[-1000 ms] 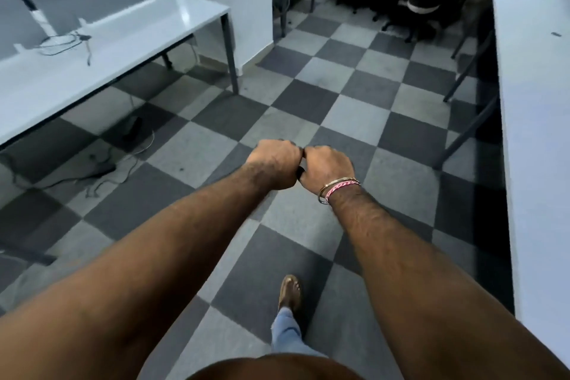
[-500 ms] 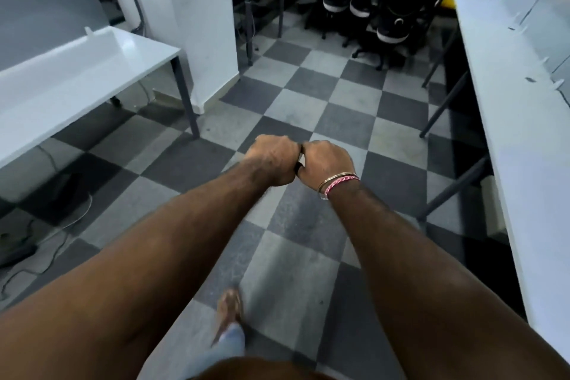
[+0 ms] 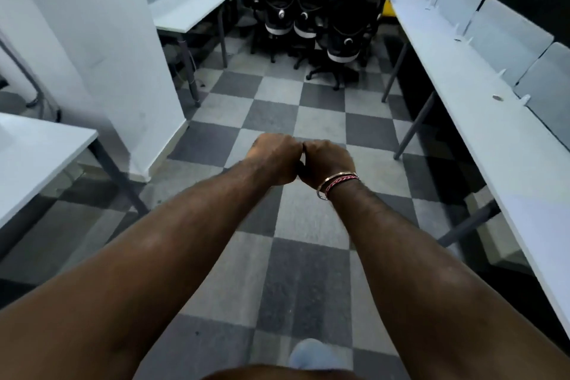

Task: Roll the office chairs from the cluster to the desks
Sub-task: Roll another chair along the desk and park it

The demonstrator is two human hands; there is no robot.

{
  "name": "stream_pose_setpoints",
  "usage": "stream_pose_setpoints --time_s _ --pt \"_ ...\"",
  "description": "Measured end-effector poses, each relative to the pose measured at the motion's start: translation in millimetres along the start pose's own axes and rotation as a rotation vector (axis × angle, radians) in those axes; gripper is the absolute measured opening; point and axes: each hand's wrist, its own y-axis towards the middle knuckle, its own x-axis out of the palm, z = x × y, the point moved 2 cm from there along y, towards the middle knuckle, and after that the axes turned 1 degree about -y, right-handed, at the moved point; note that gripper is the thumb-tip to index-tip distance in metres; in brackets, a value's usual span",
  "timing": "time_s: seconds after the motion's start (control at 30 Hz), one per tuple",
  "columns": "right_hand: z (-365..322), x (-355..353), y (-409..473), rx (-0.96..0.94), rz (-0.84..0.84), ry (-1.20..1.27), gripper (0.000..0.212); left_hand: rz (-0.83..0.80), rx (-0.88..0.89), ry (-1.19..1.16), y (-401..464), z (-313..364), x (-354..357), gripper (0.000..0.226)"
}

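Walking toward the cluster of office chairs (image 3: 311,18) at the top centre of the frame, with both arms stretched forward over the checkered floor (image 3: 308,120). Left hand (image 3: 274,160) and right hand (image 3: 327,163) in the middle of the frame, fingers curled into fists, knuckles touching each other, nothing visible inside either grip; a small dark gap between the two fists, too small to tell more. Bracelets (image 3: 336,182) on the right wrist. Chairs standing packed close together, backs turned toward the camera, between the far left counter (image 3: 191,9) and the long right counter (image 3: 462,77), well apart from the hands. No chair yet at any counter in view, so probably the step in hand is only the approach. To do it well: better to go straight along the open aisle, keeping away from the white pillar (image 3: 92,55) at the left and from the slanted counter legs (image 3: 413,126) at the right. Better also to open the hands before arrival and to take first the nearest chair (image 3: 345,31), the one standing most forward at the right of the group, by the top of its backrest with both hands. Advisable to pull it out gently, because its wheeled base may be tangled with the neighbouring bases. Near left counter (image 3: 40,157) at the left edge possibly a place for one chair.
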Motion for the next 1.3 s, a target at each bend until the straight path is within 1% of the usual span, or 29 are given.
stream_pose_setpoints --time_s 0.07,0.13,0.23,0.27,0.43,0.53,0.63,0.83,1.03,1.2,1.3 --pt "16 13 51 0.006 -0.002 -0.005 0.028 0.015 0.022 0.011 52 -19 7 0.018" --pt "33 29 96 -0.002 -0.019 -0.010 0.028 -0.003 0.018 0.007 102 -36 19 0.017" --pt "69 51 181 -0.025 -0.007 -0.031 0.029 -0.006 0.009 0.025 197 -59 30 0.015" --pt "77 55 198 -0.023 -0.001 -0.032 0.028 -0.004 0.006 0.033 216 -64 32 0.016" --pt "158 63 350 -0.032 -0.019 -0.027 0.027 0.008 -0.017 0.040 384 -88 23 0.019" --pt "197 59 421 -0.022 -0.003 -0.025 0.026 0.046 -0.002 0.054 466 -98 15 0.021" --pt "232 68 472 -0.006 -0.017 -0.036 0.027 0.049 0.028 0.070 532 -104 19 0.023" --pt "327 111 612 0.062 -0.005 -0.019 0.023 0.046 0.129 0.076 714 -118 46 0.021" --pt "407 142 767 0.098 -0.025 -0.066 0.016 0.096 0.151 0.017 888 -150 64 0.020" --pt "476 152 888 0.133 -0.004 -0.065 0.022 0.105 0.167 -0.020 1029 -168 53 0.023" --pt "522 170 944 0.152 -0.018 -0.060 0.023 0.059 0.179 0.016 1101 -165 58 0.025"
